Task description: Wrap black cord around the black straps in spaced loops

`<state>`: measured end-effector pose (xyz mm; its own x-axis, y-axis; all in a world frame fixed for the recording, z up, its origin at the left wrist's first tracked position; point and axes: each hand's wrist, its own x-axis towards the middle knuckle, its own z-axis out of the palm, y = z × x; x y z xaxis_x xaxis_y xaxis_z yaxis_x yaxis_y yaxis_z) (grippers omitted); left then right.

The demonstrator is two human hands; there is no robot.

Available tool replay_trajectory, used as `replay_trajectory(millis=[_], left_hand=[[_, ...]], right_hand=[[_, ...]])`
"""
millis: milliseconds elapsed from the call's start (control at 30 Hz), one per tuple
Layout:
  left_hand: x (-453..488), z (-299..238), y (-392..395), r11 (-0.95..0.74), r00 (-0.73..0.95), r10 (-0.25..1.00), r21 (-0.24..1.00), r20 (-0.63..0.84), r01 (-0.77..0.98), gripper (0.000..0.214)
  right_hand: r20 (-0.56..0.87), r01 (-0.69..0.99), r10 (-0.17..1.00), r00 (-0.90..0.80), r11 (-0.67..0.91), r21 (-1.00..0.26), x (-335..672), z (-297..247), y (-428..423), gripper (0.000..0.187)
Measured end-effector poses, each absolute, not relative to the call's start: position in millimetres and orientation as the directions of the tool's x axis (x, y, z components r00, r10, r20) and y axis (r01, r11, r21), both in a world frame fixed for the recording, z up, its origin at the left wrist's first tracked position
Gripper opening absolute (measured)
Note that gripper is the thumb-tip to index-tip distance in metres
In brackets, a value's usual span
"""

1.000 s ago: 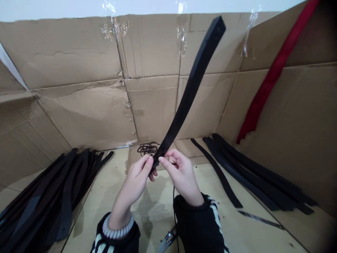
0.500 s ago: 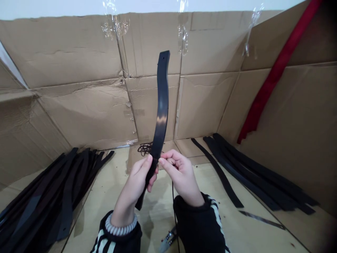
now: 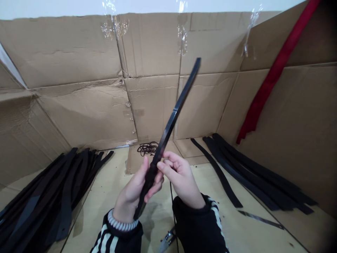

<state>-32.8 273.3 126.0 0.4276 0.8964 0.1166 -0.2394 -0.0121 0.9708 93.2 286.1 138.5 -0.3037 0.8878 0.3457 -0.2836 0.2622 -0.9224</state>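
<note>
A long, curved black strip (image 3: 172, 119) is held upright at a slant, turned so that its narrow edge faces me. My left hand (image 3: 133, 191) is closed around its lower part, where dark cord appears wound about it. Against the strip's right side, just above those fingers, my right hand (image 3: 183, 177) is pinching a thin dark cord (image 3: 172, 200). The cord's loose length hangs past my right wrist. The pinched bit itself is mostly hidden by the fingers.
A heap of black strips (image 3: 52, 200) lies at left; several more strips (image 3: 247, 168) lie at right. Tangled cord (image 3: 147, 148) sits behind my hands. A pointed blade (image 3: 260, 219) lies at right, a metal tool (image 3: 167, 240) below. Cardboard walls (image 3: 86, 112) surround the surface; red ribbon (image 3: 273, 80) hangs right.
The strip has rolled from its broad face to its narrow edge, and its top has swung to the right. My left hand has turned with it; my right hand keeps its pinch.
</note>
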Motion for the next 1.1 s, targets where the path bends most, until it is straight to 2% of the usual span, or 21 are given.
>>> replay_trajectory(millis=[67,167,267,333,400,467,600,700,800,900,1000,1100], left_hand=[[-28.0,127.0,274.5,-0.083,0.301,0.943,0.975,0.144,-0.206,0.058],[-22.1,126.7,277.3,-0.190,0.084,0.975,0.969,0.205,-0.160,0.042],[-19.3,126.0,277.5,-0.198,0.038,0.978,0.967,0.207,-0.161,0.046],[-19.6,126.7,274.7,-0.153,0.112,0.978,0.968,0.177,-0.196,0.050],[-21.6,128.0,270.8,-0.104,0.200,0.968,0.967,0.153,-0.233,0.049],[-25.3,128.7,268.1,-0.043,0.310,0.940,0.954,0.139,-0.297,0.048],[-34.8,125.6,270.0,0.139,0.611,0.780,0.917,0.131,-0.374,0.065],[-37.4,123.5,273.6,0.148,0.664,0.738,0.931,0.122,-0.335,0.074],[-32.9,125.6,273.4,0.041,0.534,0.834,0.949,0.139,-0.311,0.068],[-25.4,128.1,270.6,-0.104,0.290,0.940,0.962,0.178,-0.254,0.053],[-20.6,128.1,269.2,-0.198,0.079,0.973,0.961,0.217,-0.194,0.042],[-20.4,128.7,268.4,-0.180,0.071,0.978,0.966,0.195,-0.184,0.048]], right_hand=[[0.337,-0.266,0.912,-0.235,0.273,-0.924,93.1,137.7,287.1,0.029],[0.400,-0.124,0.912,-0.090,0.388,-0.913,94.6,136.5,289.6,0.026],[0.443,-0.038,0.896,-0.031,0.442,-0.896,95.8,136.0,291.1,0.027],[0.407,-0.134,0.907,-0.109,0.393,-0.910,95.9,135.8,291.3,0.029],[0.341,-0.266,0.904,-0.257,0.273,-0.925,96.2,135.7,290.9,0.041],[0.313,-0.328,0.871,-0.379,0.189,-0.925,97.7,136.2,290.0,0.047],[0.389,-0.312,0.855,-0.342,0.287,-0.906,102.0,139.8,286.5,0.030],[0.410,-0.283,0.866,-0.286,0.333,-0.900,101.9,142.5,283.7,0.025],[0.395,-0.276,0.881,-0.260,0.324,-0.905,99.1,142.6,283.0,0.024],[0.394,-0.232,0.900,-0.187,0.349,-0.908,96.4,140.7,284.8,0.023],[0.424,-0.146,0.901,-0.091,0.409,-0.901,95.6,139.9,286.5,0.022],[0.416,-0.194,0.899,-0.136,0.387,-0.901,96.8,141.8,286.2,0.022]])
